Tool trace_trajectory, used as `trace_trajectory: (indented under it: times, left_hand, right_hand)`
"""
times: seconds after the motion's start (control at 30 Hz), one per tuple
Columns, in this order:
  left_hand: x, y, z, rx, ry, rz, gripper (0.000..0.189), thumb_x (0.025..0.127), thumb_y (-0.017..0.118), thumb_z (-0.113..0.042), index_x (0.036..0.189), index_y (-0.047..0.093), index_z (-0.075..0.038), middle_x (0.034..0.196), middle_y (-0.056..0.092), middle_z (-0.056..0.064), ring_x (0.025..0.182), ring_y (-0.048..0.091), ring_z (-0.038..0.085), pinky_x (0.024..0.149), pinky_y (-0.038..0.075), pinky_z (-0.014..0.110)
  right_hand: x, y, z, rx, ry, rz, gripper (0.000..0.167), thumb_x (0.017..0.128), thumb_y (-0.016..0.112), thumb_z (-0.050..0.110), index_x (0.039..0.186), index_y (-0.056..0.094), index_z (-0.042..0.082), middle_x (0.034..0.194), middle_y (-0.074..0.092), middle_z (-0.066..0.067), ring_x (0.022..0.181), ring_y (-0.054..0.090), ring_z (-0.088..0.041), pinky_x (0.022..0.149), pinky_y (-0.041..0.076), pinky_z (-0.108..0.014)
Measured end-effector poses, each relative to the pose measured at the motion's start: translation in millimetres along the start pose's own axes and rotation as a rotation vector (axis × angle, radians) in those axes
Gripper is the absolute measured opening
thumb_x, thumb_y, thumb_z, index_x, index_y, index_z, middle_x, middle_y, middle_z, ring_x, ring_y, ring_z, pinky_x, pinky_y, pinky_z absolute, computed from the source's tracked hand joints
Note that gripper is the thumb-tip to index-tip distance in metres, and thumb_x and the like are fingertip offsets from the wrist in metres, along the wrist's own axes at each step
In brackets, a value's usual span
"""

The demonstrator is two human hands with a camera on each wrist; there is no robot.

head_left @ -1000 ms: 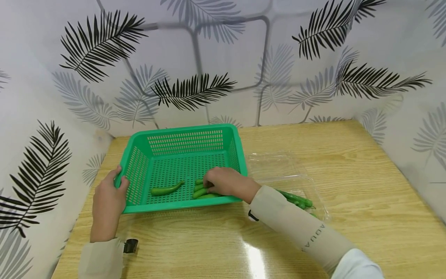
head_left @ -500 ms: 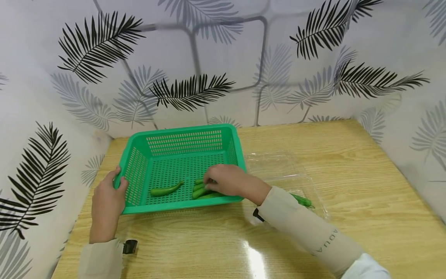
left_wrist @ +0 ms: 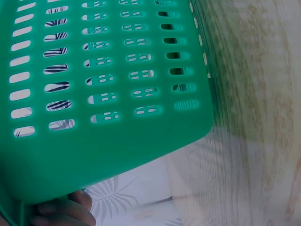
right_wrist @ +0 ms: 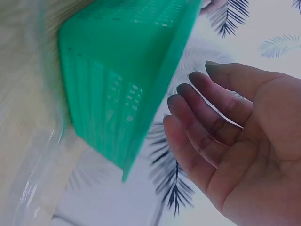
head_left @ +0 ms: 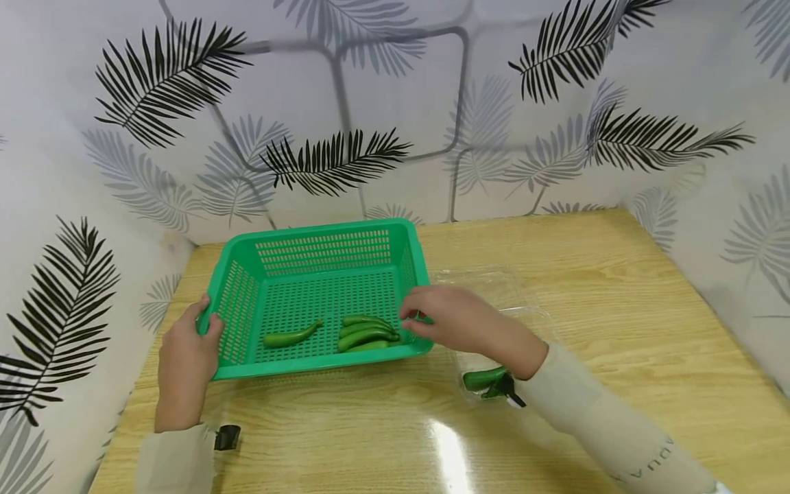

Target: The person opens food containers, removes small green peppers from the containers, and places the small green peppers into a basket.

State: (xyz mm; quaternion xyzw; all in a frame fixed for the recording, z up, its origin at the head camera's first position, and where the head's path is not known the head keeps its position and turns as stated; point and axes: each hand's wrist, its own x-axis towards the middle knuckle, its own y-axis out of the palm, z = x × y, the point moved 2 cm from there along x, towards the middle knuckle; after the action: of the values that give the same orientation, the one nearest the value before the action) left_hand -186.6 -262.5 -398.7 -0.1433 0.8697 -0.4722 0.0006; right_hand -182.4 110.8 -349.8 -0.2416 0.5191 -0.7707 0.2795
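A green plastic basket [head_left: 321, 368] with slotted walls stands on the table. My left hand [head_left: 185, 363] grips its left rim, and in the left wrist view curled fingers [left_wrist: 70, 213] show under that rim. Inside, one curved, slender green vegetable [head_left: 290, 337] lies apart at the left; several similar green vegetables [head_left: 365, 332] lie side by side near the right front corner. Over the right rim is my right hand [head_left: 459, 321], holding nothing. The right wrist view shows that hand [right_wrist: 235, 136] with relaxed, slightly bent fingers beside the basket wall [right_wrist: 101, 94].
Right of the basket lies a clear plastic container [head_left: 475, 278] with its lid folded back, partly hidden by my right arm. Green vegetables [head_left: 484, 378] are in it. A leaf-patterned wall covering [head_left: 395, 185] rises behind the wooden table [head_left: 617, 288].
My right hand has let go of the green vegetables in the basket and moved right to the rim, uncovering the group. The left hand keeps its grip on the basket.
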Motion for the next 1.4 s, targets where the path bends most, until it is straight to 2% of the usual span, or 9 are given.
trace_trajectory:
  times: [0.13, 0.4, 0.53, 0.57, 0.63, 0.77, 0.83, 1.03, 1.4]
  left_hand:
    - [0.2, -0.7, 0.2, -0.002, -0.01, 0.009, 0.048, 0.098, 0.039, -0.026, 0.144, 0.037, -0.012, 0.113, 0.055, 0.031, 0.037, 0.034, 0.021, 0.036, 0.032, 0.034]
    - [-0.1, 0.0, 0.9, -0.008, -0.004, 0.005, 0.048, 0.098, 0.04, -0.025, 0.144, 0.037, -0.012, 0.116, 0.054, 0.031, 0.037, 0.034, 0.021, 0.037, 0.032, 0.035]
    - [0.2, 0.6, 2.1, 0.009, 0.002, 0.001, 0.048, 0.098, 0.04, -0.026, 0.143, 0.038, -0.013, 0.083, 0.059, 0.025, 0.037, 0.032, 0.019, 0.036, 0.032, 0.034]
    - [0.3, 0.3, 2.2, 0.012, 0.003, 0.002, 0.048, 0.098, 0.04, -0.027, 0.143, 0.038, -0.012, 0.084, 0.059, 0.025, 0.037, 0.033, 0.019, 0.036, 0.032, 0.034]
    - [0.5, -0.7, 2.6, 0.015, -0.001, 0.004, 0.048, 0.098, 0.039, -0.027, 0.144, 0.038, -0.012, 0.082, 0.058, 0.025, 0.037, 0.034, 0.019, 0.037, 0.032, 0.034]
    - [0.9, -2.6, 2.3, 0.007, -0.02, 0.016, 0.049, 0.098, 0.039, -0.028, 0.144, 0.037, -0.013, 0.118, 0.053, 0.032, 0.041, 0.038, 0.022, 0.039, 0.033, 0.035]
    - [1.0, -2.3, 1.8, 0.006, -0.027, 0.022, 0.049, 0.098, 0.038, -0.028, 0.144, 0.037, -0.013, 0.123, 0.051, 0.031, 0.042, 0.039, 0.023, 0.04, 0.034, 0.035]
    - [0.3, -1.1, 0.4, 0.002, -0.023, 0.028, 0.049, 0.098, 0.039, -0.028, 0.144, 0.038, -0.012, 0.124, 0.05, 0.03, 0.04, 0.039, 0.023, 0.039, 0.034, 0.035]
    - [2.0, -0.4, 1.5, 0.012, -0.025, 0.023, 0.049, 0.098, 0.038, -0.028, 0.144, 0.037, -0.013, 0.124, 0.05, 0.031, 0.04, 0.039, 0.023, 0.039, 0.033, 0.036]
  right_hand:
    - [-19.7, -8, -9, 0.005, 0.063, -0.019, 0.011, 0.092, 0.06, 0.026, 0.097, 0.067, 0.02, 0.095, 0.058, 0.012, 0.086, 0.056, -0.007, 0.072, 0.047, -0.025]
    - [-58.4, -8, -39, 0.04, 0.19, 0.014, 0.014, 0.091, 0.061, 0.027, 0.1, 0.067, 0.018, 0.095, 0.06, 0.009, 0.088, 0.058, -0.012, 0.076, 0.047, -0.031]
    - [-79.7, 1, -57, 0.078, 0.253, 0.067, 0.013, 0.088, 0.065, 0.023, 0.1, 0.068, 0.017, 0.095, 0.063, 0.008, 0.088, 0.059, -0.013, 0.075, 0.048, -0.033]
    - [-84.3, 3, -61, 0.087, 0.26, 0.081, 0.014, 0.087, 0.066, 0.021, 0.1, 0.068, 0.016, 0.095, 0.063, 0.008, 0.088, 0.059, -0.013, 0.075, 0.048, -0.034]
    - [-90.7, 7, -67, 0.095, 0.256, 0.102, 0.014, 0.086, 0.067, 0.018, 0.099, 0.069, 0.015, 0.095, 0.064, 0.006, 0.088, 0.06, -0.014, 0.075, 0.049, -0.034]
    - [-98.7, 14, -74, 0.113, 0.249, 0.146, 0.015, 0.084, 0.069, 0.015, 0.099, 0.069, 0.014, 0.097, 0.064, 0.005, 0.089, 0.06, -0.014, 0.074, 0.049, -0.033]
    - [-102.3, 17, -77, 0.119, 0.246, 0.167, 0.014, 0.083, 0.07, 0.013, 0.098, 0.069, 0.014, 0.097, 0.064, 0.005, 0.09, 0.06, -0.015, 0.074, 0.049, -0.033]
    - [-109.0, 27, -82, 0.144, 0.197, 0.212, 0.015, 0.079, 0.072, 0.005, 0.092, 0.07, 0.012, 0.093, 0.064, 0.004, 0.089, 0.059, -0.018, 0.075, 0.049, -0.035]
    - [-107.3, 41, -86, 0.117, 0.136, 0.18, 0.019, 0.075, 0.075, 0.003, 0.089, 0.074, 0.016, 0.085, 0.064, 0.009, 0.079, 0.055, -0.011, 0.069, 0.048, -0.03]
